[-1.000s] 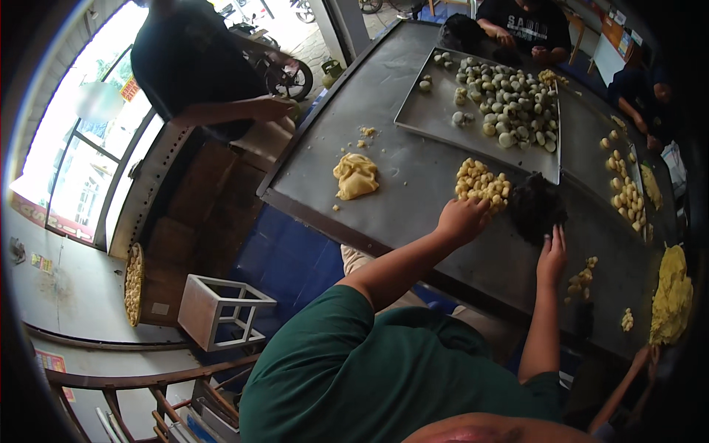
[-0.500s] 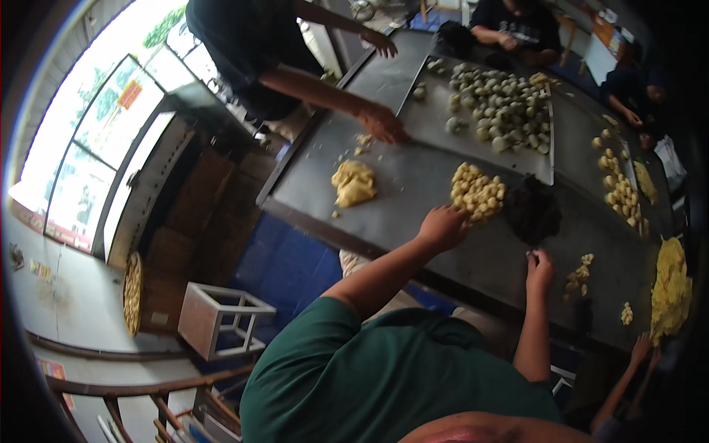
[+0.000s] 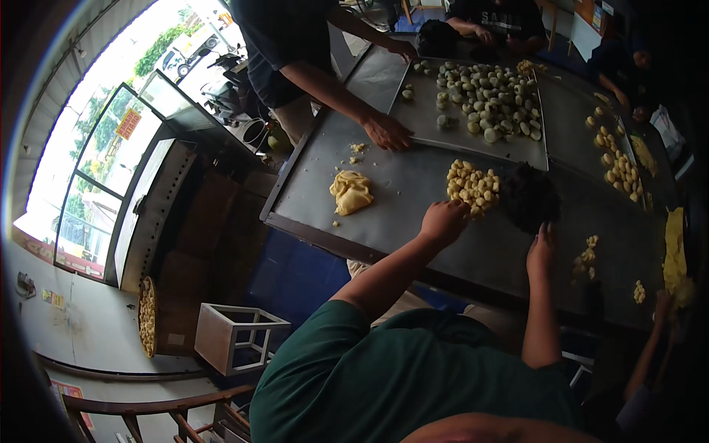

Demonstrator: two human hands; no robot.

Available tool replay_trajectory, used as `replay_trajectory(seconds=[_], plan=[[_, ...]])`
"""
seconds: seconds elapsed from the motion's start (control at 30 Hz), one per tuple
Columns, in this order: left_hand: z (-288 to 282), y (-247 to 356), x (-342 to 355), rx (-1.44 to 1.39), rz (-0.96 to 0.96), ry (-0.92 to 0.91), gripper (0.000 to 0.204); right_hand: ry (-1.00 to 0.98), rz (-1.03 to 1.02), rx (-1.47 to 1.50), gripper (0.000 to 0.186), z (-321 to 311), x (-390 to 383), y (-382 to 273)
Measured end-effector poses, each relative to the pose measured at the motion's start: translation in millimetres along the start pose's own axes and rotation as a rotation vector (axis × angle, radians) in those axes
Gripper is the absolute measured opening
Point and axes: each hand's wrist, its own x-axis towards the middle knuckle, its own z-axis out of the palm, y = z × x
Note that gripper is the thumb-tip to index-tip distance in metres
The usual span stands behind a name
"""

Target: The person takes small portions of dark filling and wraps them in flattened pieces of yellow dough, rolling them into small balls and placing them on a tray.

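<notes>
My left hand is at the near edge of a heap of small yellow dough balls, its fingers curled together; whatever they hold is hidden. Right of that heap sits a dark, almost black mass of soft-looking stuff. Against its near edge rests my right hand, fingers stretched upward and touching it. A larger lump of yellow dough lies on the metal table, to the left of my left hand. Small yellow pieces lie to the right of my right hand.
A metal tray with many pale round pieces stands beyond the heap; a co-worker's hand touches its corner. Other people sit at the far side and right. More dough balls and a yellow mass lie rightward. A white-framed stool stands left.
My right hand has gone up from below the dark mass to touch it, its fingers straightening. My left hand stays by the dough balls. The co-worker's far hand has come down to the tray.
</notes>
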Motion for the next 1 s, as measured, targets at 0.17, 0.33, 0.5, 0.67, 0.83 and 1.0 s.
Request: replay_trajectory(seconds=[0.17,0.33,0.5,0.67,0.83,1.0], plan=[[-34,-11,-41,-0.236,-0.094,0.082,0.017,-0.412,0.220,0.429,0.039,-24,-36,30],[-24,-42,-87,-0.037,0.108,0.275,0.023,-0.286,0.190,0.436,0.036,-38,-49,22],[-19,-37,-83,-0.162,-0.096,0.030,0.026,-0.558,0.042,0.556,0.033,-30,-18,-9],[-14,-51,-90,-0.144,-0.058,0.124,0.031,-0.299,0.180,0.353,0.033,-6,-21,-13],[-31,-47,-102,-0.018,-0.162,0.081,0.031,-0.498,0.030,0.391,0.038,-39,-45,11],[-23,-46,-92,-0.060,-0.085,0.143,0.031,-0.528,0.361,0.250,0.036,-58,-55,-14]])
